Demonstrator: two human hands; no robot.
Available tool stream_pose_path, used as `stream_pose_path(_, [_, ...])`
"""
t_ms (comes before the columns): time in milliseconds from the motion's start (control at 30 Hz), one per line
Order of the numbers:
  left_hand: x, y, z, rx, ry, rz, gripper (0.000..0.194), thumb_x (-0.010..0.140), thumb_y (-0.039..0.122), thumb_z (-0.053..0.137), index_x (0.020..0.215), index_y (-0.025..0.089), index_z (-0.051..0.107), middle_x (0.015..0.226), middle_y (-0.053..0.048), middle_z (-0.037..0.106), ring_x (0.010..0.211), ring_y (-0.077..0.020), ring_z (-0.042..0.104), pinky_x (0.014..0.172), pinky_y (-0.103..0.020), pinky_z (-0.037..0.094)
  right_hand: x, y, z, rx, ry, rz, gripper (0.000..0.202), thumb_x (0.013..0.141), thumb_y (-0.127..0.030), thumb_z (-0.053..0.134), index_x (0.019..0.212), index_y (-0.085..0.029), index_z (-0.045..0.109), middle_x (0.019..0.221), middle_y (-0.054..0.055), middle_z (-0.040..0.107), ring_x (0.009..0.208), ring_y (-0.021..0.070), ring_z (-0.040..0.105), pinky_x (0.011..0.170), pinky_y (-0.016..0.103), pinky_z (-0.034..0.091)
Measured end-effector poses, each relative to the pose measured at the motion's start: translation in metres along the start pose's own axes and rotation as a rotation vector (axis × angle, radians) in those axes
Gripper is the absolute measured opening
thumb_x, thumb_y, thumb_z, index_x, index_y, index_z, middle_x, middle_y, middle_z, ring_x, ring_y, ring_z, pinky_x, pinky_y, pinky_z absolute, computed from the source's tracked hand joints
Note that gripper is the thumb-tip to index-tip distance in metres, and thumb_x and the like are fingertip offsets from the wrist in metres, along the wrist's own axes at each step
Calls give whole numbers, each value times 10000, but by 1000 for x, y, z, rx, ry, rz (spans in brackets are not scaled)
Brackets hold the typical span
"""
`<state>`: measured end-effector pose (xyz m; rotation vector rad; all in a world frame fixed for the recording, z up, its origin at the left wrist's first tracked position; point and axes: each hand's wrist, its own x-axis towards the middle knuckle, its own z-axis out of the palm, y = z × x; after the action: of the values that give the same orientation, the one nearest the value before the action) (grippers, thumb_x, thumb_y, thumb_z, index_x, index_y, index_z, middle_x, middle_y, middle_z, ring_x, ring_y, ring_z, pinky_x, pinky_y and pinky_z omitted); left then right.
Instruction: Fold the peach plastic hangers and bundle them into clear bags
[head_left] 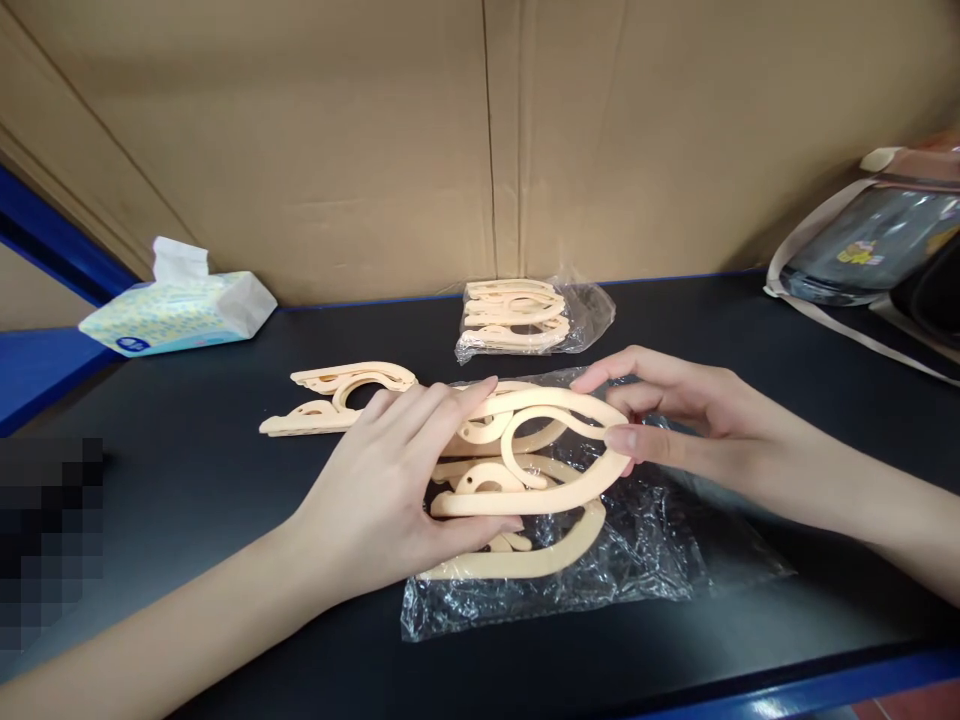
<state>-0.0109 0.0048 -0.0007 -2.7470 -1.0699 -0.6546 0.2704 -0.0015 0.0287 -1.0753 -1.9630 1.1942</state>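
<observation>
A cream plastic folding hanger [559, 495], folded into a loop, is held between my two hands above the table. My left hand [394, 465] wraps its left end, thumb below and fingers over the top. At its rounded right end, my right hand [667, 405] pinches it between thumb and fingers. Under it, more cream hangers [574, 545] lie on a crinkled clear plastic bag [652, 550]; my left hand hides part of them. Just beyond my left hand, another folded hanger [375, 372] rests on the black tabletop.
Farther back lies a clear bag with several cream hangers [517, 315] inside. A tissue pack [187, 310] stands at the back left. On the right is a transparent bottle [847, 245] with a strap. A cardboard wall [375, 150] closes off the back of the black table [195, 450].
</observation>
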Motion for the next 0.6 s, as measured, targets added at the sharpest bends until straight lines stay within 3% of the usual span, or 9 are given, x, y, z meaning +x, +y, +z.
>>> stream_pose_path(400, [-3, -5, -5, -152, 0, -100, 706, 908, 636, 629, 1455, 236, 433, 1232, -83, 607, 1109, -285, 595, 972, -403, 473, 0, 0, -10, 23, 96, 29, 242, 940, -388, 641, 1152, -273, 627, 803, -6, 753, 697, 184, 710, 648, 328, 554])
stream_pose_path(600, [-3, 0, -4, -114, 11, -100, 717, 905, 637, 644, 1462, 246, 417, 1247, -89, 627, 1084, -300, 604, 939, -418, 484, -3, 3, -6, -210, 191, -113, 363, 901, -463, 700, 1211, -297, 611, 1007, 16, 762, 908, 222, 728, 788, 364, 577])
